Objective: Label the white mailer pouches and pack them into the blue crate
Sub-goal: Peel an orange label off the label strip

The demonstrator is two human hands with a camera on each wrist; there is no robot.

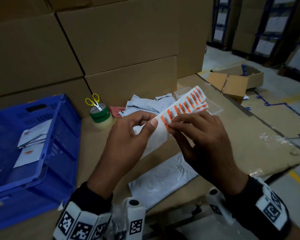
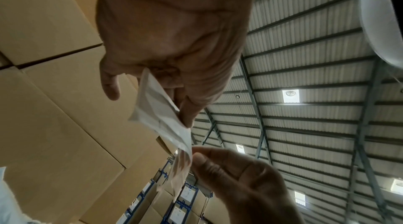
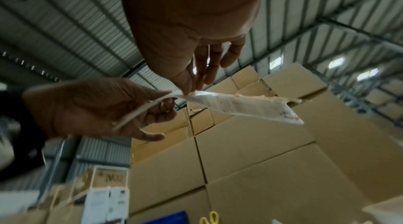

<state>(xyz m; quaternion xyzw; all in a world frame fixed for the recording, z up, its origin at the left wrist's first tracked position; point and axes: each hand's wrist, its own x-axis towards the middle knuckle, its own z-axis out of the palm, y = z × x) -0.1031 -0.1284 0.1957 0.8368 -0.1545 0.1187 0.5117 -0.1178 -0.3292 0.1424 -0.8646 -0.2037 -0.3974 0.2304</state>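
The left hand (image 1: 128,135) grips a strip of orange labels (image 1: 184,108), thumb curled over it, while the right hand (image 1: 203,141) pinches one label's edge between thumb and fingertips. A white mailer pouch (image 1: 163,181) lies on the table just below the hands. The blue crate (image 1: 47,153) at left holds labelled pouches (image 1: 31,144).
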